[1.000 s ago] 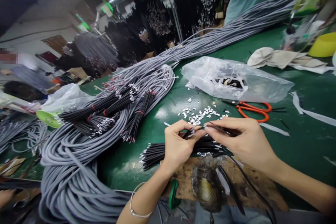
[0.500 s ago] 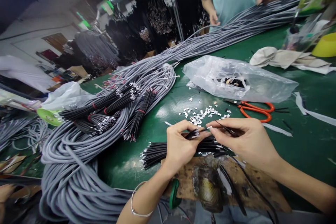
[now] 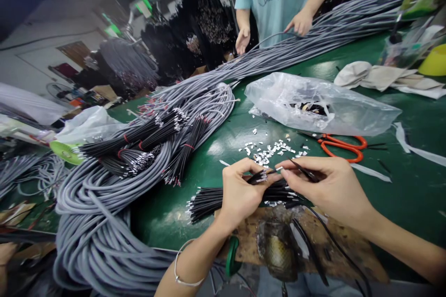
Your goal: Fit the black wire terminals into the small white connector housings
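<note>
At six o'clock from the hands, a stained wooden board (image 3: 337, 246) at the edge of a green table (image 3: 156, 213). Clasps short black cables (image 3: 258, 176) in the left hand (image 3: 240, 190), between both hands; pinches a pale tip (image 3: 279, 169) right beside them with the right hand (image 3: 331, 185). Toward nine, a loose black cable bundle (image 3: 205, 202). At twelve, scattered white snippets (image 3: 270, 152); between two and three, orange-handled scissors (image 3: 343, 148). Past nine, red-tied black bundles (image 3: 104, 149) on coiled grey cables (image 3: 101, 227). At one, a clear plastic bag (image 3: 355, 106). Farthest, at twelve, a co-worker (image 3: 275, 4) in a light-blue T-shirt.
</note>
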A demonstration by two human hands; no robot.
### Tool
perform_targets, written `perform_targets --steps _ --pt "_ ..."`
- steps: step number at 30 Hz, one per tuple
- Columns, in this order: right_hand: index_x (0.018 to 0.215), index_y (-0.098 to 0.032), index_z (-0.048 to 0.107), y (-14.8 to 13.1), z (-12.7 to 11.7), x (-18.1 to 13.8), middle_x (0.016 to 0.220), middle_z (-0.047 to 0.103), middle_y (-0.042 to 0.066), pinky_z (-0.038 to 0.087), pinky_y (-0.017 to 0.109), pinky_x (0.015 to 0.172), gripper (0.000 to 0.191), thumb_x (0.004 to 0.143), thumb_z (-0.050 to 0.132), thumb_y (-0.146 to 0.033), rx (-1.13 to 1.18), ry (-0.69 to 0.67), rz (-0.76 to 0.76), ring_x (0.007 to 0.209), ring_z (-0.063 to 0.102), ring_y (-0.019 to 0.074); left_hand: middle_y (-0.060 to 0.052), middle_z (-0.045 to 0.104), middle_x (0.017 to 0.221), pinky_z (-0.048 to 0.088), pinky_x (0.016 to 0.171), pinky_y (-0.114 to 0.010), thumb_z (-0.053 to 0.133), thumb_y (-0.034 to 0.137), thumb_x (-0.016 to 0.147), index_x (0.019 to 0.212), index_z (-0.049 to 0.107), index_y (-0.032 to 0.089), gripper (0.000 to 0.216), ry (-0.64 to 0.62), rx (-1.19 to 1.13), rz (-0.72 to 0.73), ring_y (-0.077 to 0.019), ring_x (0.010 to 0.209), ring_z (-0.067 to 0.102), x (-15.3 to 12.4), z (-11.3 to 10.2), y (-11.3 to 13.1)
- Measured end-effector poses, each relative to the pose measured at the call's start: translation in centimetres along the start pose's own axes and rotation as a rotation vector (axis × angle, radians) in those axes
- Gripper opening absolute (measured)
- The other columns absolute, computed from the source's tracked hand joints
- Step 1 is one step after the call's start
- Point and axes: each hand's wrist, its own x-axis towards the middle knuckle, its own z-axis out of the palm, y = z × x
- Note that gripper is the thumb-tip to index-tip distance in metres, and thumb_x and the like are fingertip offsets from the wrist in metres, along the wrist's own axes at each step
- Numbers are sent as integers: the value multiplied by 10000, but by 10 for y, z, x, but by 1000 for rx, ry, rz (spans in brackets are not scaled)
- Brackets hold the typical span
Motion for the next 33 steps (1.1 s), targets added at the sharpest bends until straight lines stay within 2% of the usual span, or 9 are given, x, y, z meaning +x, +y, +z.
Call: perform_targets --steps 4,9,13,17,21,24,26,30,33 --pt "726 -150 720 1 -1 2 660 692 34 459 228 458 161 730 588 -243 -11 -10 16 542 612 157 1 622 578 399 508 -196 767 221 624 584 624 135 172 -45 22 17 -97 529 512 1 -1 1" --pt "729 -151 717 5 -2 5 678 697 27 464 229 480 157 732 572 -209 -41 -35 24 571 625 163 -31 644 607 463 574 -215 553 294 845 628 639 137 282 -362 -59 11 -115 558 569 2 -6 3" --pt "715 -150 718 6 -4 8 654 681 28 434 239 479 162 735 574 -221 -134 79 -6 547 596 155 -69 659 618 485 602 -248 517 396 860 588 632 126 400 -552 -110 -65 -150 598 603 6 -10 5" --pt "656 -151 701 3 -10 11 547 599 6 358 239 443 248 767 586 -341 -158 49 0 484 500 123 -61 687 698 478 663 -257 657 339 757 707 696 114 233 -387 -97 -49 -165 678 613 14 -8 2" --pt "584 -162 659 6 -13 14 501 526 -21 307 226 435 297 786 574 -363 -199 -301 -24 476 434 100 -43 681 724 466 679 -242 717 270 690 753 691 110 174 -331 -137 -83 -144 679 603 20 -8 -6" --pt "530 -173 618 9 -11 13 443 443 -53 261 214 417 274 757 614 -327 -264 -514 -76 437 349 77 -25 637 625 441 583 -214 692 320 718 688 656 107 218 -299 -69 -123 -124 591 574 21 -8 -8" --pt "524 -170 610 8 -9 11 434 436 -52 256 216 414 303 779 589 -332 -288 -433 -85 430 336 76 6 557 507 381 485 -197 655 365 751 620 607 114 288 -257 -8 -124 -95 479 501 19 -7 -7" --pt "678 -173 679 3 -8 10 493 537 -32 311 227 423 249 808 559 -347 -291 -100 -65 439 417 95 54 392 429 228 400 -188 641 365 757 519 508 130 360 -166 85 -74 -51 401 326 13 -7 -3" --pt "913 -186 692 5 -7 11 730 684 7 439 240 538 234 809 567 -354 -282 -68 -69 594 584 140 49 427 444 242 407 -189 643 345 756 530 538 132 328 -205 98 -57 -59 416 350 13 -10 -4"
